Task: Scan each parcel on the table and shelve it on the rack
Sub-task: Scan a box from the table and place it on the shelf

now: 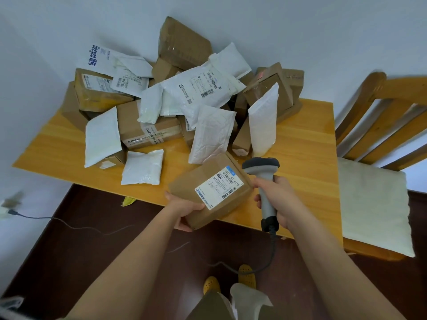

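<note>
My left hand (184, 210) grips a brown cardboard parcel (208, 181) by its near left corner, above the table's front edge. Its white shipping label (219, 187) faces up. My right hand (278, 202) holds a grey corded barcode scanner (263, 174) by the handle, its dark head just right of the parcel's far corner. Behind them a heap of brown boxes (147, 128) and white mailer bags (212, 135) covers the wooden table (307, 158). No rack is in view.
A wooden chair (379, 125) with a pale cushion (374, 204) stands at the table's right. The scanner cable (265, 262) hangs down over the dark floor near my yellow shoes (246, 273). Another box and white bag (245, 301) lie at the bottom edge. A loose cable (69, 225) runs at left.
</note>
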`<state>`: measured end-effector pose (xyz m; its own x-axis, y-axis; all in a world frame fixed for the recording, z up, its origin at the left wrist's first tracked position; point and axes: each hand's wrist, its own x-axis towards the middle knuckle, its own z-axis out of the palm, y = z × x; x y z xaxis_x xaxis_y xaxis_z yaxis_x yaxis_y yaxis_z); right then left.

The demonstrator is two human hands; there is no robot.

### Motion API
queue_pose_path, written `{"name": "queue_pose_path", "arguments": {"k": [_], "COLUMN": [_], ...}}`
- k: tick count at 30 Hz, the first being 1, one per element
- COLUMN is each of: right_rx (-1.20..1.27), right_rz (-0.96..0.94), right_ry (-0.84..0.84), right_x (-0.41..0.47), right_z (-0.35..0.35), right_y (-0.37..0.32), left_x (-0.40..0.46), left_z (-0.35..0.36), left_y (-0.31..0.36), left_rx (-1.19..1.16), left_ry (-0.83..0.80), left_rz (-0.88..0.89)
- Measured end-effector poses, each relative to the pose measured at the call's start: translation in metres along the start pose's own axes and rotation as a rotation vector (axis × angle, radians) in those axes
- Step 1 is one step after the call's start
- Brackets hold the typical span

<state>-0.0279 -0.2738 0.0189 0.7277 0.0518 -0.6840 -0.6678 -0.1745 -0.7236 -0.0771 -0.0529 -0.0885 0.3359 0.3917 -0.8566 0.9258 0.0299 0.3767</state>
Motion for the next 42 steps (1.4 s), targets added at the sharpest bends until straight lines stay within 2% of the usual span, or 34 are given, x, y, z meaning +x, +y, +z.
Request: {"name": "queue_pose_path", "arguments": {"k": [3, 6, 8, 9, 12, 14, 17, 25, 28, 34, 38, 42], "right_rx": [-0.014, -0.020, -0.026, -0.026, 0.003, 0.018, 0.012, -0.038, -0.026, 0.001, 0.025, 0.048], "right_rz": [-0.009, -0.017, -0.023, -0.026, -0.020, -0.013, 0.007, 0.009, 0.000, -0.029, -0.094, -0.189], "right_ry": [-0.013, -0.017, -0.016, -0.012, 0.008, 0.006, -0.032, -0.102, -0.124, -0.117, -0.137, -0.169], "right_x": [0.000, 0.001, 0.003, 0.003, 0.006, 0.008, 0.011, 0.020, 0.021, 0.010, -0.004, -0.028], "right_z": [0.004, 0.006, 0.007, 0.009, 0.014, 0.018, 0.024, 0.038, 0.035, 0.023, 0.018, 0.016], "right_y": [0.002, 0.007, 0.012, 0.015, 0.024, 0.031, 0.042, 0.055, 0.048, 0.034, 0.012, -0.013], "left_x": [0.009, 0.016, 0.016, 0.014, 0.005, 0.002, 0.007, 0.009, 0.010, -0.002, -0.019, -0.036], "left_z": [-0.001, -0.005, -0.006, -0.005, -0.004, -0.006, -0.007, 0.014, 0.021, 0.021, 0.005, -0.015], "left_y": [0.001, -0.003, -0.004, -0.004, -0.004, -0.005, -0.011, -0.038, -0.049, -0.049, -0.038, -0.021], "left_rx": [0.361, 0.428, 0.490, 0.538, 0.718, 0.751, 0.573, 0.076, -0.192, -0.344, -0.344, -0.395], "left_ry": [0.169, 0.182, 0.159, 0.183, 0.389, 0.348, 0.127, -0.272, -0.348, -0.484, -0.535, -0.480], "left_rz": [0.214, 0.440, 0.524, 0.531, 0.479, 0.410, 0.308, 0.097, 0.045, 0.026, 0.132, 0.260]}}
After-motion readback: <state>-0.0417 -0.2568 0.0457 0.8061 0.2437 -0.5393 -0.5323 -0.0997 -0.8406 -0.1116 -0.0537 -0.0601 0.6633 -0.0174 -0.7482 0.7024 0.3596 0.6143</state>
